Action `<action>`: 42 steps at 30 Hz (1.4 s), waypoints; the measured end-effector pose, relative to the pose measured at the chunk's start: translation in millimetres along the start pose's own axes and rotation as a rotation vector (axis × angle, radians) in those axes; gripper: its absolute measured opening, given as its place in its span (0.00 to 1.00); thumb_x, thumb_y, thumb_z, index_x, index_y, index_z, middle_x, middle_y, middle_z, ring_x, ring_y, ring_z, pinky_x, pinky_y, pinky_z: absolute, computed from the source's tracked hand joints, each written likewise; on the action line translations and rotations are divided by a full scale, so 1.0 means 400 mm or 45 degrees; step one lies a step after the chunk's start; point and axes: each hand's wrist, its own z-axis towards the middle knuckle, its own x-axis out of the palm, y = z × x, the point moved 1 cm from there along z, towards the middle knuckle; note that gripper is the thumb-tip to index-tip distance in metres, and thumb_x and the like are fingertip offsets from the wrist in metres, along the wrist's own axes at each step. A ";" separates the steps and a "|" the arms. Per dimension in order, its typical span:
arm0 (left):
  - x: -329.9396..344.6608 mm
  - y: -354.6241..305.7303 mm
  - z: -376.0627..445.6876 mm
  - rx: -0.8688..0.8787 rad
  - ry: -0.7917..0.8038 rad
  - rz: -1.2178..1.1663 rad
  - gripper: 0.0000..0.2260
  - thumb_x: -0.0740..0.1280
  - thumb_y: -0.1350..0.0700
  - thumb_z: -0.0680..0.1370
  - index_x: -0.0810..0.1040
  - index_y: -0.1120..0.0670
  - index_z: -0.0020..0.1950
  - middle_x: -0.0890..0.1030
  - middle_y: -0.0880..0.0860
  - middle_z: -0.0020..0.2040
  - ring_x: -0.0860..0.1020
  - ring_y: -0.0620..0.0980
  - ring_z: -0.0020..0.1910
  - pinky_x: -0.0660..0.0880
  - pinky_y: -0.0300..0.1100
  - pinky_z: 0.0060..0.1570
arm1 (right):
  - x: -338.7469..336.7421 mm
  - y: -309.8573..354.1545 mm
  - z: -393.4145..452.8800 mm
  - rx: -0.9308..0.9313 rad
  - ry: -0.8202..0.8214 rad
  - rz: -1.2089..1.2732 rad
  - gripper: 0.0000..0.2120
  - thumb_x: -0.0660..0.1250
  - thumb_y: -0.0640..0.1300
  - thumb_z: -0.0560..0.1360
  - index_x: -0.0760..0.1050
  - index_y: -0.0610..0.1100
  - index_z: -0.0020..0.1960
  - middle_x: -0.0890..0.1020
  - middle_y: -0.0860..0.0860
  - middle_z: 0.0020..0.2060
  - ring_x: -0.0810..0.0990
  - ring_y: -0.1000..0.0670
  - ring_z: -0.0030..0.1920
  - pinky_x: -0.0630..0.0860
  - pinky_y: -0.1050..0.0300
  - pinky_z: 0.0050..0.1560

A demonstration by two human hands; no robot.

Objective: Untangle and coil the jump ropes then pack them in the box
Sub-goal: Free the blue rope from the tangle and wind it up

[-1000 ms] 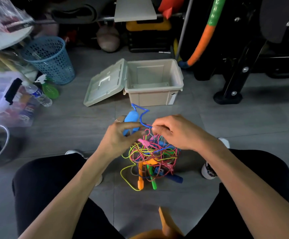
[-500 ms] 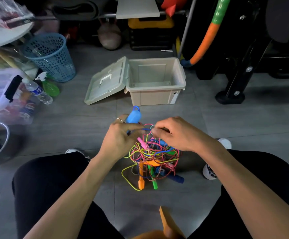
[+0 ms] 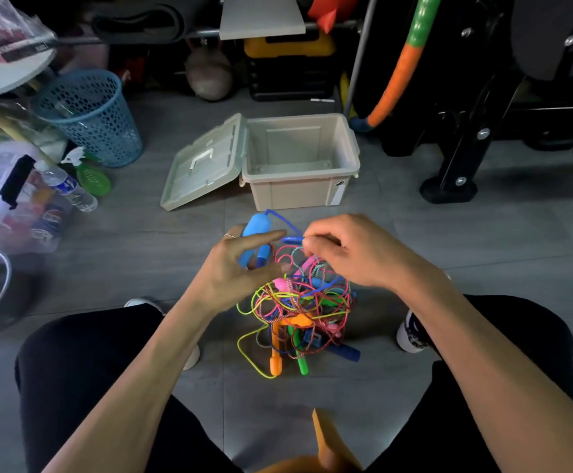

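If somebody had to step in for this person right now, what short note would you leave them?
Left hand: holds the light blue handle.
Right hand: pinches the blue cord running from that handle.
Tangle of jump ropes: on the floor between the knees, still knotted.
Box: beyond the tangle, lid open, nothing visible inside.
Done: nothing coiled or packed yet.
Left: free the blue rope, then the others, coil each, pack them.

- Grey tiled floor (image 3: 483, 254) spreads under me, dimly lit.
- At ten o'clock stands a blue mesh basket (image 3: 90, 117), a water bottle (image 3: 68, 187) lying near it.
- At two o'clock, a black equipment frame (image 3: 466, 145).
- At twelve, a kettlebell (image 3: 208, 75).
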 end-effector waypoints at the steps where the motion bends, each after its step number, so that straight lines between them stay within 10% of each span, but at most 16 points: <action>1: 0.000 -0.014 -0.004 0.059 -0.019 -0.074 0.19 0.75 0.44 0.67 0.81 0.40 0.57 0.70 0.41 0.43 0.73 0.38 0.35 0.67 0.25 0.38 | -0.005 0.007 0.005 0.025 0.088 -0.045 0.11 0.62 0.48 0.80 0.79 0.49 0.41 0.81 0.54 0.33 0.77 0.57 0.33 0.73 0.57 0.36; 11: -0.059 0.021 0.013 -0.231 -0.477 -0.011 0.10 0.74 0.55 0.73 0.82 0.39 0.41 0.75 0.47 0.41 0.73 0.35 0.36 0.65 0.23 0.37 | 0.086 -0.079 -0.033 0.114 0.053 0.083 0.13 0.66 0.49 0.78 0.74 0.48 0.36 0.73 0.52 0.23 0.66 0.55 0.23 0.63 0.58 0.25; 16: -0.069 0.074 0.001 -0.528 -0.460 -0.037 0.02 0.74 0.53 0.73 0.85 0.47 0.41 0.75 0.40 0.25 0.69 0.40 0.26 0.65 0.25 0.29 | 0.127 -0.152 -0.073 0.238 0.040 0.124 0.17 0.62 0.45 0.81 0.69 0.52 0.34 0.71 0.53 0.25 0.68 0.54 0.27 0.65 0.52 0.33; 19: -0.071 0.086 -0.007 -0.615 -0.232 0.203 0.04 0.75 0.52 0.71 0.85 0.46 0.45 0.78 0.44 0.35 0.73 0.45 0.33 0.68 0.31 0.33 | 0.089 -0.100 -0.043 0.050 -0.219 0.200 0.14 0.61 0.47 0.81 0.75 0.48 0.37 0.77 0.52 0.30 0.75 0.53 0.31 0.70 0.54 0.35; 23: -0.041 0.028 -0.009 -0.321 -0.044 0.158 0.21 0.78 0.47 0.66 0.80 0.36 0.57 0.73 0.44 0.49 0.74 0.39 0.38 0.67 0.28 0.40 | 0.030 -0.030 0.011 -0.082 -0.149 0.120 0.13 0.61 0.50 0.79 0.79 0.46 0.41 0.81 0.51 0.32 0.78 0.52 0.33 0.72 0.57 0.36; 28: 0.006 -0.028 0.002 0.042 -0.144 0.132 0.11 0.75 0.54 0.71 0.82 0.38 0.46 0.72 0.44 0.41 0.72 0.36 0.41 0.64 0.24 0.39 | 0.064 -0.033 0.017 -0.104 0.008 0.103 0.12 0.64 0.46 0.80 0.79 0.44 0.40 0.71 0.54 0.24 0.69 0.56 0.27 0.62 0.64 0.29; 34: -0.047 0.025 0.020 -0.213 -0.439 0.198 0.05 0.73 0.55 0.74 0.85 0.45 0.43 0.76 0.50 0.38 0.72 0.38 0.38 0.64 0.23 0.37 | 0.093 -0.120 -0.009 0.148 0.085 0.051 0.15 0.66 0.50 0.79 0.73 0.49 0.34 0.75 0.52 0.25 0.70 0.51 0.26 0.70 0.48 0.32; 38: -0.038 0.061 0.008 -0.525 -0.099 0.316 0.02 0.73 0.53 0.74 0.84 0.45 0.45 0.80 0.51 0.42 0.77 0.47 0.39 0.68 0.32 0.38 | 0.085 -0.131 0.005 0.165 0.105 0.021 0.12 0.62 0.48 0.80 0.78 0.44 0.41 0.77 0.49 0.29 0.72 0.51 0.29 0.71 0.49 0.34; 42: -0.013 0.024 -0.001 -0.319 0.079 0.133 0.19 0.77 0.46 0.68 0.81 0.38 0.57 0.73 0.40 0.48 0.73 0.31 0.41 0.64 0.19 0.40 | 0.074 -0.101 0.007 0.002 0.066 0.079 0.12 0.62 0.49 0.80 0.77 0.48 0.40 0.73 0.53 0.27 0.68 0.54 0.28 0.65 0.54 0.31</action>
